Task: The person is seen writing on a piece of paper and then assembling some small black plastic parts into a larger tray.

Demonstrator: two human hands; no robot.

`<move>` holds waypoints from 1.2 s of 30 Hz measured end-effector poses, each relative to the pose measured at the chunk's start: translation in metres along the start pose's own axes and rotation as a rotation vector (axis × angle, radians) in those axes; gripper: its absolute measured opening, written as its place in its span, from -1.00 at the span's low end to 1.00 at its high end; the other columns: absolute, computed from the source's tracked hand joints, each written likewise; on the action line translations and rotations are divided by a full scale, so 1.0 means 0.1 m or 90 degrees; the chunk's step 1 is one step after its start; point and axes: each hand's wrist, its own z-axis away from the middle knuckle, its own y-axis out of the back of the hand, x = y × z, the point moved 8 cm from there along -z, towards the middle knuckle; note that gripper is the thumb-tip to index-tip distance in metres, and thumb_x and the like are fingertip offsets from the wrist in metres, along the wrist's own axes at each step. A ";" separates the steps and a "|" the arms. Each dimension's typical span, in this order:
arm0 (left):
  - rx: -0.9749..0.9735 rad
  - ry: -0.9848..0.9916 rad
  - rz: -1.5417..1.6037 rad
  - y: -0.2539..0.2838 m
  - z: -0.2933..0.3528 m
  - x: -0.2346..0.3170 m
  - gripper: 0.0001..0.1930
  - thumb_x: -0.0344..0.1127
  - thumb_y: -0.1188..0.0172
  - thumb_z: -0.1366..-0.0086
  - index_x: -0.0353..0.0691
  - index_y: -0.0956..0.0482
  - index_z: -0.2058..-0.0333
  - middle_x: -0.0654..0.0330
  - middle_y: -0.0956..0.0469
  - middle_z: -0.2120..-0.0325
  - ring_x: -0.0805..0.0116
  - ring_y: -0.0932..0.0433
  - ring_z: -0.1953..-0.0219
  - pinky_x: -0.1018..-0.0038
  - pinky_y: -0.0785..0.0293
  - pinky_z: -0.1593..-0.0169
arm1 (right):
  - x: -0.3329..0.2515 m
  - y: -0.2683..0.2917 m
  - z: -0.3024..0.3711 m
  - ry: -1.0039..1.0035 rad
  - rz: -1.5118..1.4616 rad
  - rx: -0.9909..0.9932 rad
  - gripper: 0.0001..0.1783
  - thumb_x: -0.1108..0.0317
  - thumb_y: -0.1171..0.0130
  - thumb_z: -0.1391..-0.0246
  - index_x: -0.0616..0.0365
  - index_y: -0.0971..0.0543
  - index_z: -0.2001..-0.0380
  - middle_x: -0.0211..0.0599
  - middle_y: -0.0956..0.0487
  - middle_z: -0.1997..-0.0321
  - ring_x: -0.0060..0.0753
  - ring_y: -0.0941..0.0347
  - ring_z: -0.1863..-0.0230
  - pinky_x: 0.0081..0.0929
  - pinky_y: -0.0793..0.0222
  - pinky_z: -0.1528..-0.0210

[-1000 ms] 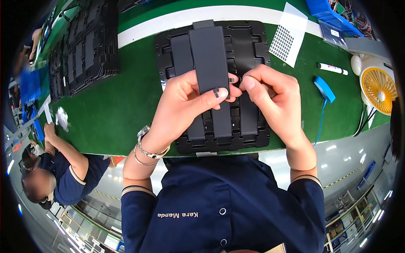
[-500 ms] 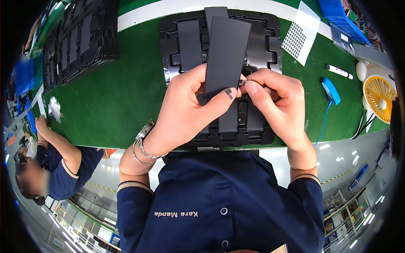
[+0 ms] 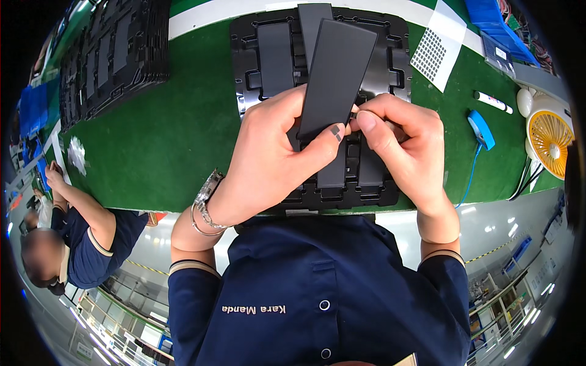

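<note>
My left hand (image 3: pixel 284 143) grips a flat, dark grey rectangular panel (image 3: pixel 339 76) near its lower end, thumb on the near side. The panel is raised and tilted above a black moulded plastic tray (image 3: pixel 244 85). Small dark square pieces (image 3: pixel 336 130) stick to the left thumb's tip. At the panel's lower right edge my right hand (image 3: pixel 403 137) is closed, thumb and forefinger pinched together. Whatever lies between those fingertips is hidden. Similar panels, one at the tray's left (image 3: pixel 276 58), lie in the tray.
A stack of black trays (image 3: pixel 116 55) stands far left. On the right are a white sheet of small black squares (image 3: pixel 436 49), a marker (image 3: pixel 493 102), a blue corded band (image 3: pixel 480 129) and a yellow fan (image 3: pixel 551 135). A co-worker (image 3: pixel 85 238) sits at the left.
The panel has tilted further to the right at its top. My right fingertips have shifted slightly along its edge, and the dark piece seen by them earlier is hidden now.
</note>
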 end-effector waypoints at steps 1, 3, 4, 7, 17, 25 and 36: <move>0.002 -0.001 -0.001 0.00 0.00 0.00 -0.81 -0.56 -0.19 -0.14 -0.36 -0.57 0.22 0.17 -0.62 0.38 0.50 -0.63 0.31 0.56 -0.53 0.23 | 0.00 0.00 0.00 0.001 0.005 -0.002 -0.86 0.41 -0.19 -0.12 0.27 -0.61 0.43 -0.39 -0.47 0.64 -0.69 -0.26 0.67 -0.62 -0.14 0.61; 0.002 -0.004 -0.002 0.00 0.00 0.01 -0.81 -0.56 -0.19 -0.14 -0.36 -0.57 0.22 0.17 -0.62 0.38 0.50 -0.63 0.31 0.56 -0.53 0.23 | 0.01 0.00 0.00 -0.004 0.000 -0.002 -0.87 0.41 -0.19 -0.11 0.27 -0.61 0.43 -0.39 -0.48 0.64 -0.68 -0.26 0.66 -0.62 -0.14 0.61; 0.001 -0.006 -0.003 0.00 0.00 0.01 -0.81 -0.56 -0.19 -0.14 -0.36 -0.57 0.23 0.17 -0.62 0.38 0.50 -0.63 0.31 0.55 -0.53 0.23 | 0.02 0.00 0.00 -0.007 -0.001 -0.002 -0.87 0.41 -0.19 -0.11 0.27 -0.61 0.43 -0.39 -0.48 0.63 -0.68 -0.26 0.66 -0.62 -0.14 0.61; -0.001 0.000 -0.008 0.00 0.00 0.00 -0.81 -0.56 -0.19 -0.14 -0.36 -0.57 0.23 0.17 -0.62 0.38 0.49 -0.63 0.31 0.55 -0.53 0.23 | 0.01 -0.01 0.00 -0.010 -0.003 -0.002 -0.87 0.42 -0.19 -0.11 0.27 -0.61 0.43 -0.39 -0.49 0.63 -0.68 -0.26 0.66 -0.62 -0.14 0.61; -0.003 -0.015 -0.027 0.00 0.00 0.01 -0.83 -0.56 -0.19 -0.12 -0.35 -0.56 0.26 0.16 -0.61 0.42 0.47 -0.62 0.36 0.54 -0.52 0.26 | 0.04 -0.01 0.00 -0.011 0.008 -0.009 -0.87 0.41 -0.19 -0.10 0.27 -0.60 0.43 -0.36 -0.46 0.65 -0.66 -0.25 0.67 -0.62 -0.14 0.61; -0.002 0.020 -0.021 0.03 0.00 -0.06 -0.84 -0.54 -0.18 -0.17 -0.35 -0.57 0.24 0.22 -0.63 0.39 0.55 -0.60 0.34 0.57 -0.52 0.23 | 0.03 0.06 -0.01 -0.019 0.177 0.060 -0.80 0.31 -0.30 -0.08 0.23 -0.59 0.46 -0.38 -0.46 0.65 -0.71 -0.28 0.66 -0.67 -0.16 0.61; -0.192 0.088 -0.177 -0.24 0.02 -0.09 -0.74 -0.37 -0.15 -0.32 -0.33 -0.53 0.06 0.14 -0.59 0.21 0.36 -0.57 0.14 0.46 -0.47 0.02 | 0.06 0.20 -0.08 0.007 -0.212 0.121 -0.61 0.50 -0.21 -0.11 0.17 -0.45 -0.03 -0.50 -0.52 0.39 -0.82 -0.31 0.44 -0.82 -0.22 0.41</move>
